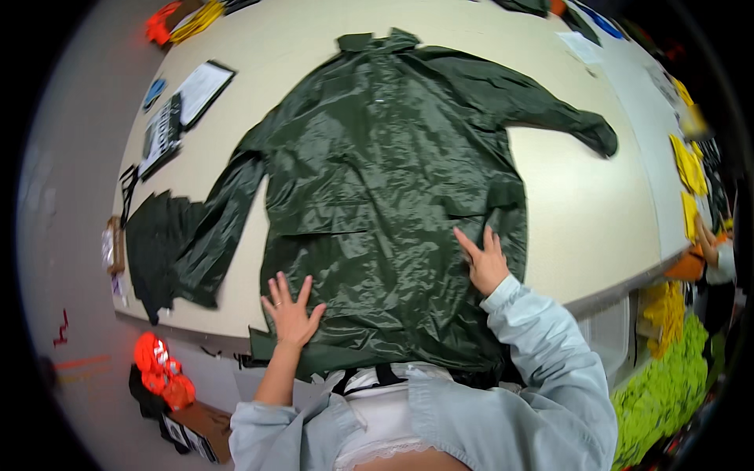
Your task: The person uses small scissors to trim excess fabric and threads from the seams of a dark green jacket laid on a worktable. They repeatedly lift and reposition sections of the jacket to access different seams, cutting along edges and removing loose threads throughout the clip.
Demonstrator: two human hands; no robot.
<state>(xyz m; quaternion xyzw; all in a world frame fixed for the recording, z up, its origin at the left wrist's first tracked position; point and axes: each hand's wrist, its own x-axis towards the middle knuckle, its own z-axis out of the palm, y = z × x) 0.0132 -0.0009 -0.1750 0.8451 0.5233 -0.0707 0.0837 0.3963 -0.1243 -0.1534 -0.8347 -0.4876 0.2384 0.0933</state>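
Observation:
A dark green, shiny rain jacket (385,180) lies spread front side up across the table, its collar at the far end and its hem hanging at the near edge. My left hand (290,314) rests flat on the lower left front, fingers spread. On the right front, just below a pocket flap, my right hand (485,263) touches the fabric with fingers apart. The jacket's right-hand sleeve stretches out to the right. Its left-hand sleeve slants down beside some folded dark green fabric (161,235).
On the table's left side lie a black packaged item (162,135), a clipboard with paper (206,93) and black scissors (128,188). Orange garments (161,369) and a cardboard box (206,430) are below left. Lime-green garments (664,392) pile up at lower right, near another person's hand (707,242).

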